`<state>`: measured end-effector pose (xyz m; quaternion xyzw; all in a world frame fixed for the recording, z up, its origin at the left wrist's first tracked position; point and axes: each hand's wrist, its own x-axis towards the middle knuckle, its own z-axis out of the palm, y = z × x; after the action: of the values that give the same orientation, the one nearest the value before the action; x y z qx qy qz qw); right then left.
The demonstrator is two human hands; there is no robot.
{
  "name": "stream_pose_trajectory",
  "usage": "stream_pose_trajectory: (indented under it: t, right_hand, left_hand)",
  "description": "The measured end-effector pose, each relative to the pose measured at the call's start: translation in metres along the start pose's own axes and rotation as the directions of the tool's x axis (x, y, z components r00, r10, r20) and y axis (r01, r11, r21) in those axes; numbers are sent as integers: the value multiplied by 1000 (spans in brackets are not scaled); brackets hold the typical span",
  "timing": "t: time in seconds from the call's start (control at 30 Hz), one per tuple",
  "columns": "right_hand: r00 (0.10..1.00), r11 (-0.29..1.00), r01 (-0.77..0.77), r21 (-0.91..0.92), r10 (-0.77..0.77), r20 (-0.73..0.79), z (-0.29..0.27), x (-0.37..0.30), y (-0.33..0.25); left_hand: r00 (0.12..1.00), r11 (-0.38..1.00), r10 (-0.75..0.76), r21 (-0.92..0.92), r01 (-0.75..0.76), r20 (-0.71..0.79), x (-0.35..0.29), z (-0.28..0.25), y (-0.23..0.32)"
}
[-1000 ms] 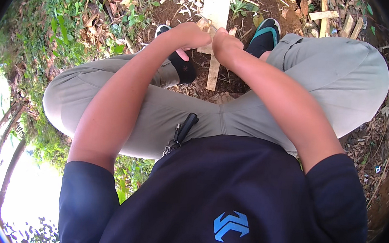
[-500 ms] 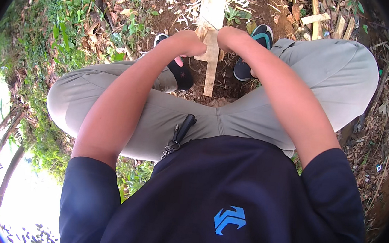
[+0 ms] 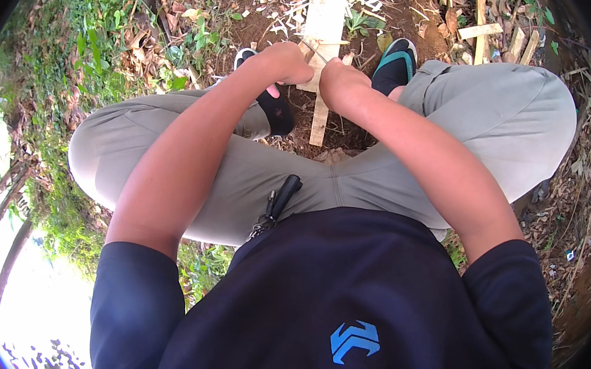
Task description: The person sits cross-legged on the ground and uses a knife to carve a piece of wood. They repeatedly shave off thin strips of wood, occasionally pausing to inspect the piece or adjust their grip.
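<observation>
My left hand [image 3: 288, 63] is closed beside a pale wooden board [image 3: 326, 11], with a small piece of wood [image 3: 306, 50] showing at its fingers. My right hand [image 3: 343, 85] is closed just to the right, over the board's near end. From it a thin dark blade, apparently a knife [image 3: 314, 50], slants up and left across the wood toward my left hand. The knife's handle is hidden in my grip. A narrower wooden strip [image 3: 319, 127] sticks out from under the board toward me.
My shoes, left [image 3: 279, 116] and right [image 3: 395, 63], stand either side of the board. Pale shavings [image 3: 287, 21] litter the brown soil. Several cut wood pieces [image 3: 480, 30] lie at the far right. Green plants [image 3: 99, 55] and dry leaves cover the left.
My right hand has moved toward me, drawing the blade nearer along the wood. My left hand has hardly moved.
</observation>
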<state>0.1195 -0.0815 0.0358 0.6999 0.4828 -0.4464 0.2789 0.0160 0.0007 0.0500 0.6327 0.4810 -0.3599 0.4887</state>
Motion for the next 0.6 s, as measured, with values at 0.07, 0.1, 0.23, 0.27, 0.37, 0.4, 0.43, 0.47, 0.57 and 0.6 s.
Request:
stream_pose_trajectory:
  t: [0.07, 0.1, 0.23, 0.27, 0.37, 0.4, 0.43, 0.47, 0.57, 0.6]
  right_hand:
    - [1000, 1000, -17, -15, 17, 4, 2, 3, -2]
    - [1000, 998, -13, -56, 14, 21, -1, 3, -6]
    - [998, 999, -12, -36, 15, 59, -9, 16, -13]
    - [995, 994, 92, -65, -90, 34, -13, 14, -12]
    - [999, 999, 15, -47, -13, 34, -5, 34, -12]
    - [999, 998, 19, -64, -16, 45, 1, 43, -10]
    - [1000, 998, -6, -61, 6, 5, 7, 51, -8]
    - [999, 998, -30, -59, 28, -28, 16, 58, -5]
    - [1000, 991, 10, -131, -11, -4, 48, 92, 14]
    - [999, 999, 38, -34, -39, -37, 44, 92, 23]
  left_hand:
    - [1000, 1000, -9, 3, 9, -4, 0, -2, -2]
    - [1000, 1000, -15, 1, 15, -5, 0, -2, -3]
    - [1000, 999, -1, -37, 1, 1, 0, 1, -3]
    - [1000, 999, -7, -52, 7, 2, -2, 0, -3]
    - [1000, 995, 1, -101, -1, 8, 1, 0, -7]
    - [1000, 993, 9, -116, -8, 5, 2, -2, -8]
    - [1000, 993, 24, -114, -22, 13, 3, -4, -9]
    - [999, 993, 37, -116, -33, 28, 3, -3, -10]
    - [999, 995, 7, -98, -4, 37, 1, 5, -2]
    - [998, 996, -21, -84, 26, 57, 0, 4, -1]
